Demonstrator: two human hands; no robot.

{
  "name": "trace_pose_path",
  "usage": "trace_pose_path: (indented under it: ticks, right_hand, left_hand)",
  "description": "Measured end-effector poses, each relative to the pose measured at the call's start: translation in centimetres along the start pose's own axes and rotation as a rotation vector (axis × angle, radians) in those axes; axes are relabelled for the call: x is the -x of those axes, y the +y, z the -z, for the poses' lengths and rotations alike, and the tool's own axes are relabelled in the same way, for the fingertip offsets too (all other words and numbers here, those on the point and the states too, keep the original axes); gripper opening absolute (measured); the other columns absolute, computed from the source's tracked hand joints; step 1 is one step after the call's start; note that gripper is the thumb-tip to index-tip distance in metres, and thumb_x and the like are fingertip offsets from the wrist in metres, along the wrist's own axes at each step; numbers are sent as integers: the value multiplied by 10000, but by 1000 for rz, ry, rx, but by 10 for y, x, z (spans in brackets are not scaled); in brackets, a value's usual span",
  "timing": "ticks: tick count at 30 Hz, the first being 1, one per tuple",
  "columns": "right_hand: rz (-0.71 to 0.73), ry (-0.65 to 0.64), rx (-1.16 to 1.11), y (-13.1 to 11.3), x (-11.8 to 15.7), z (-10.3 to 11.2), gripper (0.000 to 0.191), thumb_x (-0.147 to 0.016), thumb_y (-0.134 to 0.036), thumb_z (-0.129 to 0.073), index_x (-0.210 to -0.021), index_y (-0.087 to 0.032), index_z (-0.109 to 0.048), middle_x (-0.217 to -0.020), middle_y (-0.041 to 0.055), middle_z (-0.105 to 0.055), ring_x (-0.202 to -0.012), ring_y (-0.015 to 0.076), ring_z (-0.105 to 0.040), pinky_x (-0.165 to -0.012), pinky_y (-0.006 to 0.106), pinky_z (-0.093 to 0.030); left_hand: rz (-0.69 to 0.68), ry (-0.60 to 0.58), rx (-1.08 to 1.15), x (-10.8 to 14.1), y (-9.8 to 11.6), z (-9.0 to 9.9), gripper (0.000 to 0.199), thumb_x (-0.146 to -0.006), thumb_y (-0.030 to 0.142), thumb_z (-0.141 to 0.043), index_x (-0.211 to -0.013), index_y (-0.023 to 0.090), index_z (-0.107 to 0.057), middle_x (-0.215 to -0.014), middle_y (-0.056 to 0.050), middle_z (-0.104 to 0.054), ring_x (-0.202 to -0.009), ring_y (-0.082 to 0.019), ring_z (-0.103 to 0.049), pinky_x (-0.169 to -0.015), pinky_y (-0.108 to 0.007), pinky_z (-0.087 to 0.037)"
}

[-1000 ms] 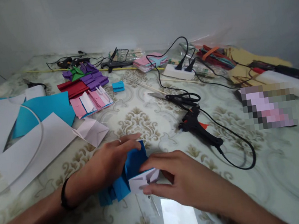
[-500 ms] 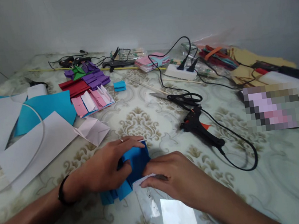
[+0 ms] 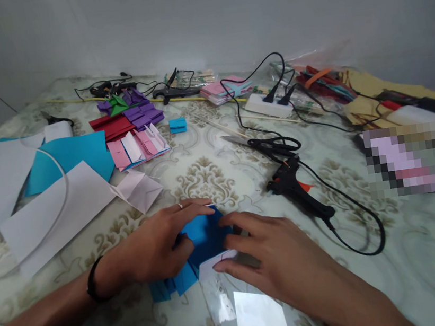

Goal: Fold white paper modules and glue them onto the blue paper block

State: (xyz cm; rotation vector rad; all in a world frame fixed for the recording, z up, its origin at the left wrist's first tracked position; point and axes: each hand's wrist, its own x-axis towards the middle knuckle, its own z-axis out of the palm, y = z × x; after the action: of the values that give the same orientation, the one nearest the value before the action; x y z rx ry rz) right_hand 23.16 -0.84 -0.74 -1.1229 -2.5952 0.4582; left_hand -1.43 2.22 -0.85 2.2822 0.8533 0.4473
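A folded blue paper piece point(image 3: 205, 234) with a white underside stands partly raised near the table's front edge. My left hand point(image 3: 158, 243) holds its left side, with the index finger along the top edge and the thumb on the blue face. At the right side, my right hand point(image 3: 261, 248) has its fingertips on the blue face and its thumb against the white flap point(image 3: 214, 262), closed on the paper. More blue folds point(image 3: 169, 287) show below my left hand. A white sheet point(image 3: 260, 318) lies just below my right hand.
A black glue gun point(image 3: 301, 189) and black scissors point(image 3: 267, 143) lie to the right, with a white power strip point(image 3: 268, 104) behind. White sheets point(image 3: 63, 210) and blue paper point(image 3: 68, 161) lie left. Folded pink point(image 3: 139, 146), red point(image 3: 111, 129) and purple point(image 3: 143, 115) pieces sit at the back left.
My right hand's fingers have shifted up and spread over the blue face, while its thumb stays by the white flap. The view has turned slightly left.
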Motion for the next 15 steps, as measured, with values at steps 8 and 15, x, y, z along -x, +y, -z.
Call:
trace_pose_path:
  ticks: [8, 15]
  right_hand:
    - [-44, -33, 22, -1, -2, 0, 191, -929, -431, -768, -926, -242, -792, -1098, 77, -747, -916, 298, -756, -725, 460, -631]
    - [-44, -37, 4, -4, -3, 0, 192, -927, -417, -770, -908, -227, -784, -1186, 106, -747, -1028, 340, -721, -820, 550, -640]
  left_hand:
    - [-1, 9, 0, -1, 1, -1, 680, -825, -16, -463, -1466, 208, -510, -1559, -97, -583, -1467, -237, -527, -1244, -472, -435]
    - [33, 44, -33, 0, -3, -9, 680, -795, -50, -466, -1421, 199, -550, -1563, -99, -572, -1444, -227, -551, -1245, -444, -437]
